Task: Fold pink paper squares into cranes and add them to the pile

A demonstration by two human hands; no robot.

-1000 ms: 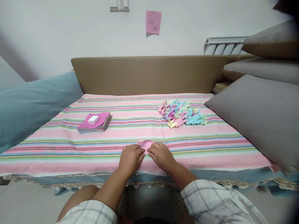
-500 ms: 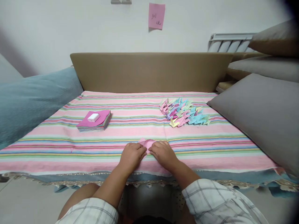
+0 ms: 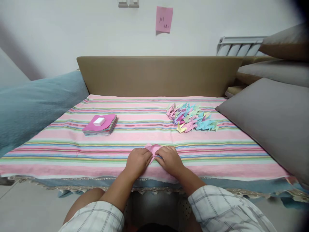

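A partly folded sheet of pink paper (image 3: 153,148) lies between my hands near the front edge of the striped cloth. My left hand (image 3: 138,161) pinches its left side, thumb and fingers together. On the right side, my right hand (image 3: 169,160) grips the paper with bent fingers. A pointed pink flap sticks out toward me between the two thumbs. Fingers cover much of the paper, so its full shape is hidden.
Back left stands a stack of coloured paper (image 3: 101,127) with a small white block (image 3: 99,121) on top. Several folded paper cranes (image 3: 190,118) cluster back right. Grey cushions (image 3: 267,119) border the right side, a blue cushion (image 3: 43,106) the left.
The view has shifted slightly. Both hands stay on the pink paper with small finger movements, and a pointed flap now shows more clearly between the thumbs.
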